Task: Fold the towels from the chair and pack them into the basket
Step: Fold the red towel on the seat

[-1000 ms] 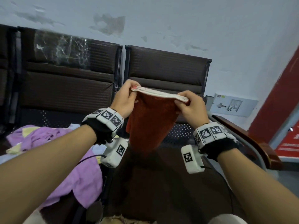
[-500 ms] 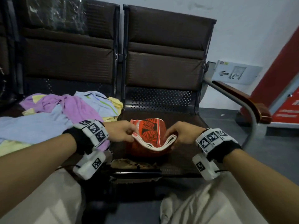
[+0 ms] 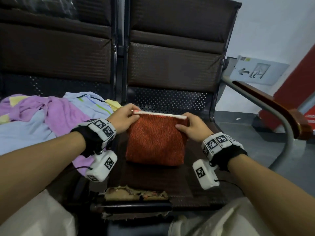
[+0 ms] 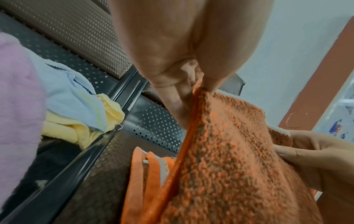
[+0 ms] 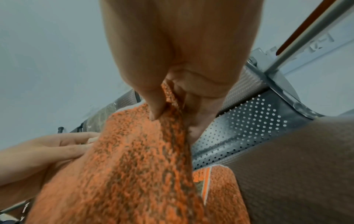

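An orange-red towel (image 3: 154,142) with a white edge band lies folded on the brown chair seat (image 3: 170,181). My left hand (image 3: 125,117) pinches its far left corner and my right hand (image 3: 190,126) pinches its far right corner. Seen from the left wrist, thumb and fingers (image 4: 172,94) clamp the towel (image 4: 239,159) edge, with lower folded layers under it. The right wrist view shows my thumb and fingers (image 5: 155,106) nipping the towel (image 5: 124,166) corner. A pile of unfolded purple, light blue and yellow towels (image 3: 51,116) covers the seat to the left. No basket is in view.
The dark chair backrests (image 3: 173,48) stand close behind the towel. A metal and wood armrest (image 3: 272,106) curves along the right side. The seat's front edge (image 3: 136,195) is torn. Grey floor (image 3: 255,133) lies to the right.
Both hands brought the towel down from the air onto the seat and carried its white edge away from me, so the towel now lies folded over itself.
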A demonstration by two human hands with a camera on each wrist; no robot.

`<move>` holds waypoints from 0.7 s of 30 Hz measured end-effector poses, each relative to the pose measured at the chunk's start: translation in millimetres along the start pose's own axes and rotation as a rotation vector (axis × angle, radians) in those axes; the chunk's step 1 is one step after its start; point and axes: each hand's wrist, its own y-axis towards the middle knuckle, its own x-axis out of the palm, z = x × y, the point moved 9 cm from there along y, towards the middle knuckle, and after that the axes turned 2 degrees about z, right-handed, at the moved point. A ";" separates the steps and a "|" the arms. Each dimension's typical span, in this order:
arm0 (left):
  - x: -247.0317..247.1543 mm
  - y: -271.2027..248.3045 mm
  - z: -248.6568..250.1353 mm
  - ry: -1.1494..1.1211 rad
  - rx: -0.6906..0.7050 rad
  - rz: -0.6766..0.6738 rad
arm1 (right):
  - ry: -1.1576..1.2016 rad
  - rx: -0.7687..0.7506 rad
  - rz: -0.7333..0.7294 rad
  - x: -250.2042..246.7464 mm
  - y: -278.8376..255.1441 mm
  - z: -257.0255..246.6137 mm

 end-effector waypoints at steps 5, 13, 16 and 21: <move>13.0 37.6 -39.1 0.006 -0.109 0.036 | -0.093 0.079 0.009 24.0 40.2 32.6; 44.7 41.9 -102.6 -0.034 -0.396 -0.062 | -0.358 0.232 -0.189 73.5 50.3 68.9; 47.7 39.3 -92.1 0.165 -0.291 -0.109 | -0.458 0.027 -0.211 73.8 43.8 48.0; 67.0 13.3 -28.4 0.351 0.115 -0.224 | -0.405 -0.156 -0.265 60.5 29.8 10.3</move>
